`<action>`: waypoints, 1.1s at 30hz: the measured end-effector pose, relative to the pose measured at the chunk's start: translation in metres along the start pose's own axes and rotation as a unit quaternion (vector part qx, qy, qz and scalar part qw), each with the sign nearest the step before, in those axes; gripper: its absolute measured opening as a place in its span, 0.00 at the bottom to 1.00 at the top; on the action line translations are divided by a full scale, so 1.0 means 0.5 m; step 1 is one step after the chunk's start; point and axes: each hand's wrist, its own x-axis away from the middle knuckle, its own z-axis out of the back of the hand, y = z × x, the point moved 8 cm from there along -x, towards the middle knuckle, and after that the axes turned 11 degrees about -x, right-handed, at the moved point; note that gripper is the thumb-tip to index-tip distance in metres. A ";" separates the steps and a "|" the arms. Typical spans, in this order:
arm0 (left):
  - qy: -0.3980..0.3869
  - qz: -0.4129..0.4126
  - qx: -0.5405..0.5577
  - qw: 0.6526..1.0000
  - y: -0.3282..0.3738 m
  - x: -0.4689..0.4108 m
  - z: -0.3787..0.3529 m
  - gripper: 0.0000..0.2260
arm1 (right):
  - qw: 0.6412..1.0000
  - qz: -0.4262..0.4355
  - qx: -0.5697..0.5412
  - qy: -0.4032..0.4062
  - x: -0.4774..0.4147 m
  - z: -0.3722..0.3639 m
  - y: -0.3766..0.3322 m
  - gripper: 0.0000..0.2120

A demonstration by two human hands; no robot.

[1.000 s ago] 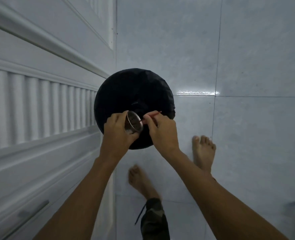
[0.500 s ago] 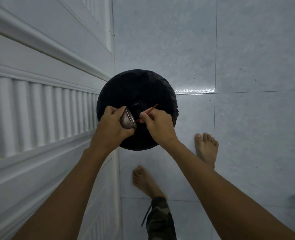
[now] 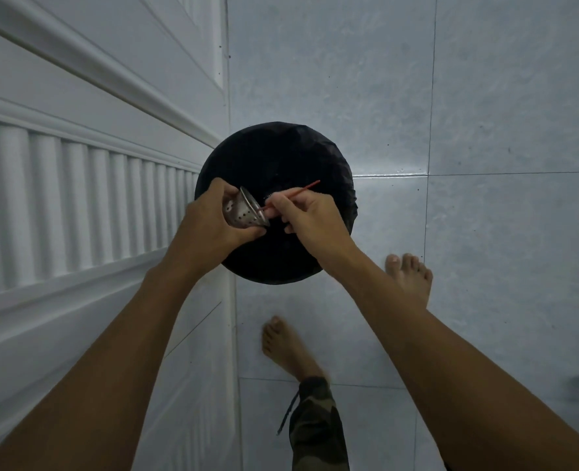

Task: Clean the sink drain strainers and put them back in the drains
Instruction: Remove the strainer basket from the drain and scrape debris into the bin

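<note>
A perforated metal drain strainer (image 3: 242, 212) is gripped in my left hand (image 3: 210, 226), tilted on its side with its open mouth facing right. My right hand (image 3: 310, 215) pinches a thin red stick (image 3: 301, 192) whose lower end pokes into the strainer's mouth. Both hands hover over a round bin lined with a black bag (image 3: 281, 154) standing on the floor. Only one strainer is in view.
White panelled cabinet doors (image 3: 94, 171) run along the left, close to the bin. Pale grey floor tiles (image 3: 485, 113) spread to the right. My bare feet (image 3: 408, 277) stand just behind the bin; a camouflage trouser leg (image 3: 315, 426) shows below.
The strainer has turned in my left hand, so its perforated side now shows and its mouth faces right. The red stick stays at the mouth, and both hands stay above the bin.
</note>
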 end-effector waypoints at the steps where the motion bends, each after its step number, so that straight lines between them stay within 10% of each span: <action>1: 0.002 -0.002 0.000 1.000 -0.004 0.002 0.003 0.29 | 0.998 0.000 0.054 -0.009 -0.003 0.006 0.000 0.10; 33: -0.072 0.082 -0.017 0.994 -0.022 -0.009 -0.039 0.29 | 0.987 -0.034 -0.021 0.156 0.005 0.036 0.083 0.09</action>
